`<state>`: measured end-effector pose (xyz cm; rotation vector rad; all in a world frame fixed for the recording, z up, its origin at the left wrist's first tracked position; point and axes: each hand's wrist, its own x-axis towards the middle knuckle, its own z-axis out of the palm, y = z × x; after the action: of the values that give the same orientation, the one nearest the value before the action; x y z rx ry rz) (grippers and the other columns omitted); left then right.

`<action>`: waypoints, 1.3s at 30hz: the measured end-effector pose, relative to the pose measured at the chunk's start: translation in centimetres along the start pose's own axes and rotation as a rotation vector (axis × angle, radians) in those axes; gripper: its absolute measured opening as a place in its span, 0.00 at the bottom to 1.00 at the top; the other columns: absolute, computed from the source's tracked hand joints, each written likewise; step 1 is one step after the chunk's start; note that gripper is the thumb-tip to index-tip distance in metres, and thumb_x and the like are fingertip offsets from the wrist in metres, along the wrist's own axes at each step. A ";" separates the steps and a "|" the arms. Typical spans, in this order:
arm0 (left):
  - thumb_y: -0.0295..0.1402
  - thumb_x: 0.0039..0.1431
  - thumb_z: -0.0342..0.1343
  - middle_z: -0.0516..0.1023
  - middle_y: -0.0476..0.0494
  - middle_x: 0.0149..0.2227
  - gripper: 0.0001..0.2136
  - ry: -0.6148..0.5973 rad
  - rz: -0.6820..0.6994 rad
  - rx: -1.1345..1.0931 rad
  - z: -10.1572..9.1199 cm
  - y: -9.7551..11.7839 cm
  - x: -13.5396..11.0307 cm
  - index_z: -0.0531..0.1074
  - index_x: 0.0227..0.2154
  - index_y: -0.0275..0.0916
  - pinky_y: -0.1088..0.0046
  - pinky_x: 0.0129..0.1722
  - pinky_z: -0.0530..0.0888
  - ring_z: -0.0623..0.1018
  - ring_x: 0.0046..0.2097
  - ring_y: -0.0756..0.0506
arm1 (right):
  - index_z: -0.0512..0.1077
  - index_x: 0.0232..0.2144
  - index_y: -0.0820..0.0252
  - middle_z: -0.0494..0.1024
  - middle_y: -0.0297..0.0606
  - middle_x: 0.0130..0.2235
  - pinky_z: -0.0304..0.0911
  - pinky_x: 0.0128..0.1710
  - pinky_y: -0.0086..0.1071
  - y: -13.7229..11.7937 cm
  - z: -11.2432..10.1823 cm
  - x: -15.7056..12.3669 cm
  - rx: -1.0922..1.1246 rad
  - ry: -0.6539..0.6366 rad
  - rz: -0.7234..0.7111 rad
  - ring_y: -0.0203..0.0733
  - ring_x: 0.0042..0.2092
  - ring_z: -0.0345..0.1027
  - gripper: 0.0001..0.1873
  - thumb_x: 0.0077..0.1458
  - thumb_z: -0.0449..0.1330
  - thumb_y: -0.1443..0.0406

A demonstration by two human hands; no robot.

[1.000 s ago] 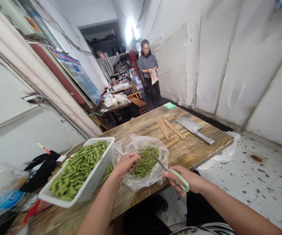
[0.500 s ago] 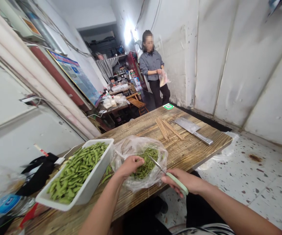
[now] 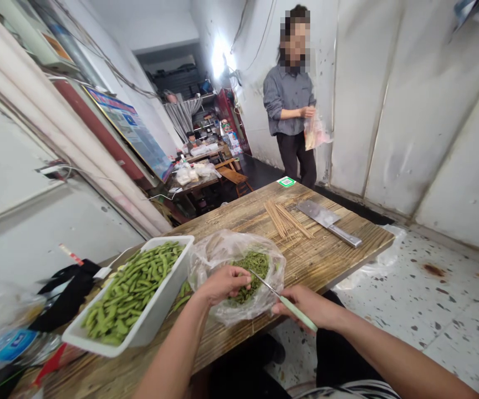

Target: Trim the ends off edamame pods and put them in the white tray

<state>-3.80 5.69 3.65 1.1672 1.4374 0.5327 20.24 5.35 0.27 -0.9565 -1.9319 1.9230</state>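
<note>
A wooden desk (image 3: 339, 249) is seen running from the lower left of the frame toward the centre right. On its left part a white tray (image 3: 156, 316) heaped with green pods (image 3: 133, 291) is set, and just beside the tray, toward the lower centre, a clear bag (image 3: 223, 255) is spread open with cut green bits (image 3: 251, 266) piled inside. At the upper centre a person (image 3: 291, 105) in a grey shirt is seen standing beyond the far end of the desk, a thin bag (image 3: 315, 132) being held in front of the body. A cleaver (image 3: 326, 220) is laid flat on the desk at centre right, with a bundle of sticks (image 3: 285, 218) just to its left and a small green tag (image 3: 286, 181) near the far edge. Over the clear bag, the left hand (image 3: 223, 284) is curled with its fingertips pinched together; what is pinched is too small to be told. The right hand (image 3: 306, 306), at the lower centre just off the near edge of the desk, is closed around the pale green handles of scissors (image 3: 281, 296), whose blades are pointed up-left into the bag's mouth and are met close to the left fingertips, nearly closed.
</note>
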 end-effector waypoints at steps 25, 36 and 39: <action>0.28 0.44 0.63 0.74 0.40 0.28 0.08 0.122 0.095 -0.592 2.4 0.2 0.5 0.68 0.22 0.30 0.87 0.14 0.53 0.58 0.18 0.61 | 0.65 0.26 0.63 0.65 0.27 0.17 0.54 0.11 0.23 1.1 0.5 0.1 0.391 -0.081 0.026 0.30 0.13 0.58 0.26 0.49 0.56 0.44; 0.28 0.42 0.63 0.72 0.43 0.24 0.09 0.102 0.035 -0.619 2.8 0.2 0.7 0.67 0.21 0.30 0.86 0.14 0.49 0.58 0.17 0.61 | 0.63 0.26 0.61 0.64 0.26 0.19 0.55 0.09 0.21 0.4 1.0 0.2 0.415 -0.028 0.018 0.27 0.13 0.55 0.24 0.48 0.59 0.46; 0.27 0.41 0.63 0.73 0.42 0.24 0.10 0.112 0.017 -0.640 3.2 0.2 0.2 0.66 0.20 0.31 0.85 0.14 0.47 0.57 0.17 0.61 | 0.61 0.25 0.60 0.63 0.24 0.18 0.54 0.07 0.21 0.1 1.1 0.0 0.382 -0.005 0.036 0.26 0.12 0.52 0.23 0.46 0.60 0.47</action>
<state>-0.77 5.01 3.01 0.6434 1.2131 0.9944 19.55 4.46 0.06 -0.8762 -1.4758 2.2059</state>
